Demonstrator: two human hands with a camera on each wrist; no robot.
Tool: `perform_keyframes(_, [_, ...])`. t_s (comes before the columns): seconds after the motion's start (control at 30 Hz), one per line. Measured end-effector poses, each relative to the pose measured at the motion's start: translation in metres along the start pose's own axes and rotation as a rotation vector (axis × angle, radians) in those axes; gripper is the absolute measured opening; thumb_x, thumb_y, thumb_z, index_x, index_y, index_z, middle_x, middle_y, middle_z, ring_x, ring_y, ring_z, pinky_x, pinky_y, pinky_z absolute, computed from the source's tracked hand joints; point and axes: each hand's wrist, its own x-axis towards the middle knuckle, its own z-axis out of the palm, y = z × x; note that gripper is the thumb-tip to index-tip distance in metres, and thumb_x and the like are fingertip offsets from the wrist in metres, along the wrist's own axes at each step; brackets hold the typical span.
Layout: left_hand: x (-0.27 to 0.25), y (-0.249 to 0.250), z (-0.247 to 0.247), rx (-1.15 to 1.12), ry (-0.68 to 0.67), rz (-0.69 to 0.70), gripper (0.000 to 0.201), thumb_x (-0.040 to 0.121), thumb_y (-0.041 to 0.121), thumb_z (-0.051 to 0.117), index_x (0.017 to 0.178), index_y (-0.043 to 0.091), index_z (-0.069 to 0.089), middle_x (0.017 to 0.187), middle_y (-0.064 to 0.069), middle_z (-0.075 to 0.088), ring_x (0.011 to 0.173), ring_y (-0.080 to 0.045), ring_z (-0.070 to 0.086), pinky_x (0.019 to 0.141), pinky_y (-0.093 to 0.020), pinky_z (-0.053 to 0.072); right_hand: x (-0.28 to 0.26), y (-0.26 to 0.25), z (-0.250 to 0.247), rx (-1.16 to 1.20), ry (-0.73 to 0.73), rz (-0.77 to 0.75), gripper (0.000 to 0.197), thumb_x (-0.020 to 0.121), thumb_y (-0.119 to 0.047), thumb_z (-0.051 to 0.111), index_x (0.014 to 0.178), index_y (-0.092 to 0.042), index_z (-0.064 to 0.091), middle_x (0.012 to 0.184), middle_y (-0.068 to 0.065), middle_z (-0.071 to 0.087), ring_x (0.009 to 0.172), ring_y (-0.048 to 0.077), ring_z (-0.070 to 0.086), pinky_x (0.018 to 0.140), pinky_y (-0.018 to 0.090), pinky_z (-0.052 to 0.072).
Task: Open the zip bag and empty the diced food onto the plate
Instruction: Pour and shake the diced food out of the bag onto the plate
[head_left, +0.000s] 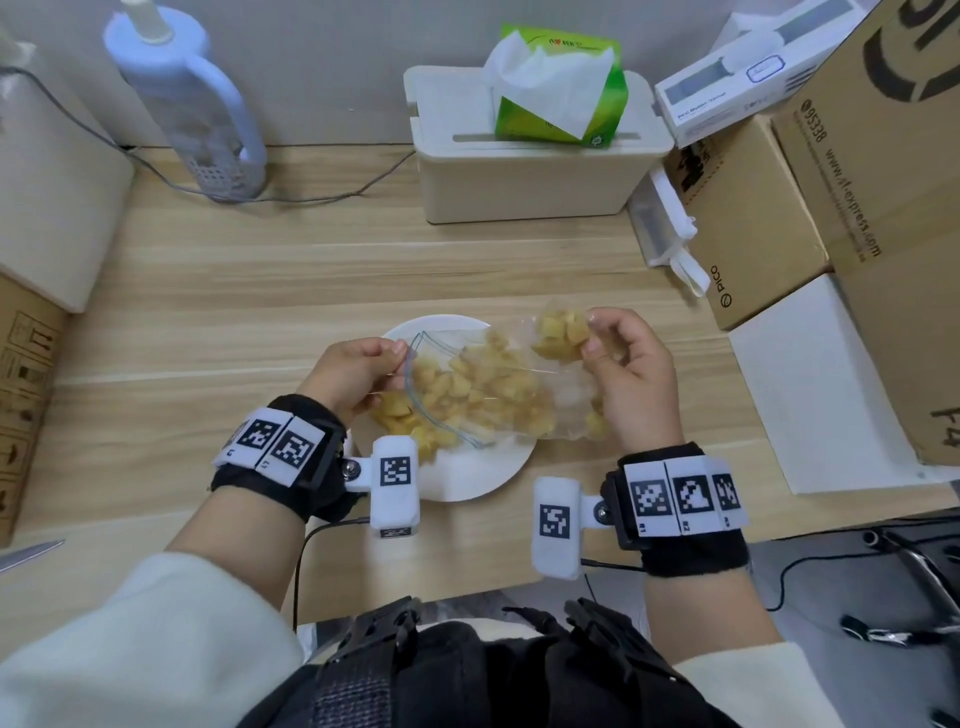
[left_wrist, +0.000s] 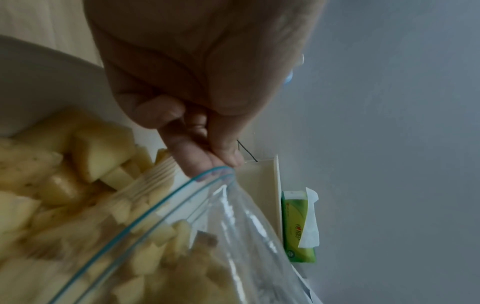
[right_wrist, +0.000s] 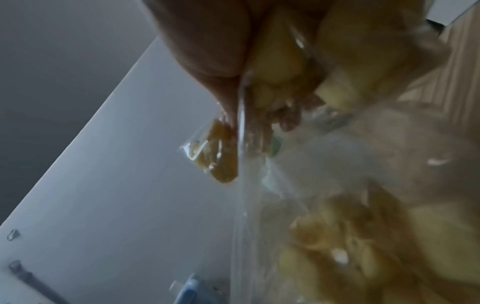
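A clear zip bag (head_left: 498, 384) with a blue-lined mouth hangs tilted over the white plate (head_left: 467, 478), mouth to the lower left. Yellow diced food (head_left: 483, 389) fills it, and several pieces (head_left: 400, 415) lie on the plate below the mouth. My left hand (head_left: 358, 369) pinches the open rim (left_wrist: 215, 170) of the bag between thumb and fingers. My right hand (head_left: 628, 374) grips the bag's bottom end, raised, with some dice (head_left: 561, 332) bunched in that corner. In the right wrist view the bag (right_wrist: 337, 185) is blurred against my fingers (right_wrist: 207, 51).
A cream box (head_left: 524, 171) with a green tissue pack (head_left: 561, 98) stands at the back. A white-blue bottle (head_left: 192, 104) is back left with a grey cable. Cardboard boxes (head_left: 831, 171) stack on the right, another box on the left edge.
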Motion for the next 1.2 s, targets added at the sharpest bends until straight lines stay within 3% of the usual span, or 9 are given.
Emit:
perform_keyframes(0.17, [0.000, -0.002, -0.003, -0.060, 0.015, -0.020, 0.021, 0.090, 0.017, 0.051, 0.071, 0.015, 0.059, 0.036, 0.012, 0.055, 0.034, 0.003, 0.053, 0.032, -0.010, 0.027, -0.001, -0.006, 0.006, 0.010, 0.111, 0.002, 0.015, 0.087, -0.022, 0.056, 0.095, -0.029, 0.066, 0.088, -0.010, 0.066, 0.081, 0.002, 0.059, 0.076, 0.025, 0.048])
perform_keyframes(0.27, [0.000, 0.000, -0.003, -0.075, 0.013, -0.028, 0.021, 0.090, 0.016, 0.051, 0.070, 0.015, 0.058, 0.037, 0.012, 0.057, 0.035, 0.003, 0.055, 0.032, -0.010, 0.028, 0.000, -0.011, 0.006, 0.028, 0.170, -0.056, 0.021, 0.086, -0.018, 0.058, 0.106, -0.016, 0.064, 0.103, -0.004, 0.065, 0.100, 0.002, 0.060, 0.091, 0.018, 0.046])
perform_keyframes(0.37, [0.000, 0.001, -0.003, -0.082, 0.017, -0.041, 0.021, 0.090, 0.017, 0.051, 0.071, 0.015, 0.058, 0.036, 0.011, 0.057, 0.034, 0.003, 0.054, 0.031, -0.010, 0.028, 0.002, -0.015, 0.003, 0.059, 0.188, -0.040, 0.018, 0.082, -0.013, 0.063, 0.099, -0.017, 0.066, 0.091, -0.007, 0.067, 0.084, -0.007, 0.062, 0.082, 0.013, 0.048])
perform_keyframes(0.5, [0.000, 0.000, -0.005, -0.090, 0.021, -0.057, 0.020, 0.090, 0.016, 0.051, 0.072, 0.014, 0.059, 0.036, 0.011, 0.058, 0.034, 0.003, 0.055, 0.031, -0.010, 0.028, 0.006, -0.019, 0.000, 0.065, 0.189, 0.009, 0.021, 0.076, -0.004, 0.066, 0.076, -0.025, 0.064, 0.079, -0.001, 0.066, 0.081, 0.020, 0.066, 0.077, 0.031, 0.053])
perform_keyframes(0.67, [0.001, 0.001, -0.003, -0.090, 0.009, -0.058, 0.020, 0.090, 0.017, 0.051, 0.072, 0.015, 0.059, 0.037, 0.012, 0.058, 0.036, 0.003, 0.056, 0.033, -0.009, 0.029, 0.009, -0.018, 0.003, 0.058, 0.038, 0.070, 0.033, 0.074, -0.011, 0.070, 0.099, -0.026, 0.055, 0.078, -0.011, 0.052, 0.069, -0.008, 0.053, 0.068, 0.008, 0.045])
perform_keyframes(0.8, [0.003, 0.000, -0.004, -0.079, 0.003, -0.071, 0.020, 0.090, 0.020, 0.052, 0.072, 0.018, 0.060, 0.039, 0.013, 0.060, 0.038, 0.004, 0.057, 0.033, -0.010, 0.029, 0.011, -0.021, 0.011, -0.024, 0.124, -0.010, 0.004, 0.078, -0.023, 0.068, 0.080, -0.020, 0.068, 0.075, -0.006, 0.063, 0.072, 0.003, 0.057, 0.071, 0.016, 0.044])
perform_keyframes(0.93, [0.004, -0.001, -0.007, -0.077, 0.005, -0.080, 0.019, 0.090, 0.018, 0.051, 0.072, 0.016, 0.060, 0.039, 0.012, 0.060, 0.037, 0.003, 0.057, 0.033, -0.010, 0.029, 0.013, -0.024, 0.013, -0.036, 0.120, -0.053, 0.006, 0.076, -0.020, 0.070, 0.071, -0.019, 0.068, 0.079, 0.010, 0.068, 0.076, 0.016, 0.061, 0.071, 0.019, 0.047])
perform_keyframes(1.1, [0.005, -0.006, -0.011, -0.066, 0.024, -0.091, 0.019, 0.090, 0.017, 0.050, 0.073, 0.014, 0.059, 0.037, 0.011, 0.058, 0.034, 0.003, 0.053, 0.033, -0.010, 0.028, 0.008, -0.014, -0.003, -0.043, -0.050, 0.135, 0.060, 0.061, -0.065, 0.065, 0.107, -0.026, 0.062, 0.110, 0.000, 0.064, 0.102, 0.013, 0.059, 0.088, 0.025, 0.047])
perform_keyframes(1.2, [0.008, -0.007, -0.013, -0.079, 0.040, -0.092, 0.020, 0.090, 0.017, 0.050, 0.073, 0.013, 0.059, 0.037, 0.009, 0.058, 0.033, 0.002, 0.051, 0.032, -0.011, 0.028, 0.006, 0.002, -0.021, -0.192, -0.147, 0.275, 0.079, 0.048, -0.067, 0.071, 0.117, -0.034, 0.052, 0.121, -0.001, 0.057, 0.112, 0.016, 0.053, 0.096, 0.036, 0.045])
